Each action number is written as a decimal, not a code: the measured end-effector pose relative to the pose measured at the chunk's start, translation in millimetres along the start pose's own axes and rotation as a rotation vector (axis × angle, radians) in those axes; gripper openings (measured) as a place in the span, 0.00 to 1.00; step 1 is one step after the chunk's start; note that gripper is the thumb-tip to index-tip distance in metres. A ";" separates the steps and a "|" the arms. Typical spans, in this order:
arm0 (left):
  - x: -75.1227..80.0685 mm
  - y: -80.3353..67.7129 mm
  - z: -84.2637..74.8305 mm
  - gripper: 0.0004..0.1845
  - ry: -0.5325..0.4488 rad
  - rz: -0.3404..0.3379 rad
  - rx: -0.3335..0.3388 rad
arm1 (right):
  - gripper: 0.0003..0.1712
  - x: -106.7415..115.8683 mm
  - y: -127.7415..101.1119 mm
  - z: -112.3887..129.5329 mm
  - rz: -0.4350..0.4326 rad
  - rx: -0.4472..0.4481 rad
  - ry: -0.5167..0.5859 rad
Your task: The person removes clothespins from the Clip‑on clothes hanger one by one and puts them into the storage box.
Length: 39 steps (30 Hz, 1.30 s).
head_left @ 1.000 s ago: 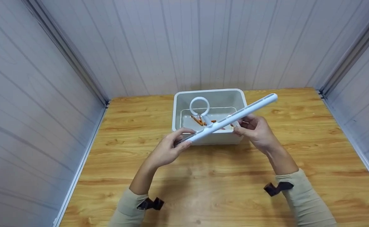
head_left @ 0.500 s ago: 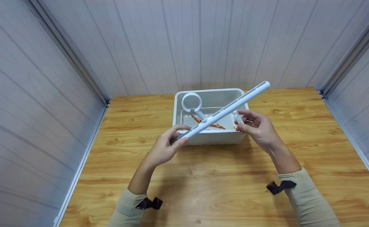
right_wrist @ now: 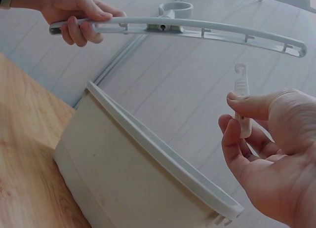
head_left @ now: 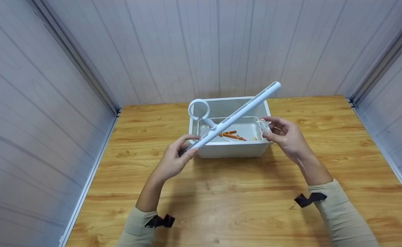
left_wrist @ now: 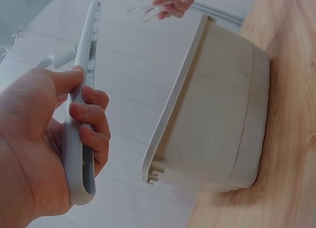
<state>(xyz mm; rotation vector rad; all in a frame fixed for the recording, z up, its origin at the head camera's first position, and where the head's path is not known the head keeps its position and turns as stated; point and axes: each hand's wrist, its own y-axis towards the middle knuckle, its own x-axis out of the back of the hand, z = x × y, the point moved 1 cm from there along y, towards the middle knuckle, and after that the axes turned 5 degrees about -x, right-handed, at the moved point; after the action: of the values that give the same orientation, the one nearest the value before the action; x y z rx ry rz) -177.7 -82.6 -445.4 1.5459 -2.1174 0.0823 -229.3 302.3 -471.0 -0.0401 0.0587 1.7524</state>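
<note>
A white hanger (head_left: 241,112) with a slotted bar and an open ring hook is tilted over the bin, its far end raised to the right. My left hand (head_left: 172,158) grips its lower end, fingers curled round the bar in the left wrist view. Short crosspieces span the slot on the underside of the hanger (right_wrist: 224,33). Between thumb and fingers, my right hand (head_left: 290,140) pinches a white clothes peg (right_wrist: 242,97) with a small hook at its top, pointing up. This peg is apart from the bar, below it in the right wrist view.
A white plastic bin (head_left: 233,151) stands on the wooden table (head_left: 218,206) near the back wall (head_left: 201,51). Several orange clothes pegs (head_left: 233,136) and other small pieces lie inside it. Panelled walls rise on both sides.
The hanger has shifted left, its far end rising. My right hand has drawn up and right from inside the bin's front edge, bringing the white clothes peg into clear view.
</note>
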 end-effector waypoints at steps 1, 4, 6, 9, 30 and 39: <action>1.4 -0.4 0.2 0.17 -0.005 -0.003 0.003 | 0.26 1.5 0.9 -0.1 -0.006 -0.001 -0.001; 5.7 -2.2 2.3 0.18 -0.017 -0.001 0.007 | 0.26 5.0 4.2 -0.6 -0.022 0.000 -0.003; 8.6 -3.6 3.9 0.18 -0.022 -0.004 0.006 | 0.26 7.9 5.9 -0.1 -0.025 -0.001 -0.017; 13.2 -6.2 5.9 0.18 -0.026 -0.020 0.009 | 0.27 12.0 8.5 2.2 -0.024 -0.009 -0.051; 42.6 -26.8 26.4 0.18 -0.029 -0.120 0.092 | 0.31 27.4 31.4 9.1 -0.096 -0.015 -0.233; 50.0 -34.0 29.4 0.17 -0.072 -0.160 0.094 | 0.32 24.1 46.3 11.9 -0.121 -0.019 -0.259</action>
<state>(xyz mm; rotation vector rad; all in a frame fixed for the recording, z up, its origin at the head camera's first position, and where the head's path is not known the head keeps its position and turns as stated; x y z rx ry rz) -168.7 -148.1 -457.5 1.7925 -2.0620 0.0722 -279.2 318.4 -459.8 0.1664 -0.1466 1.6245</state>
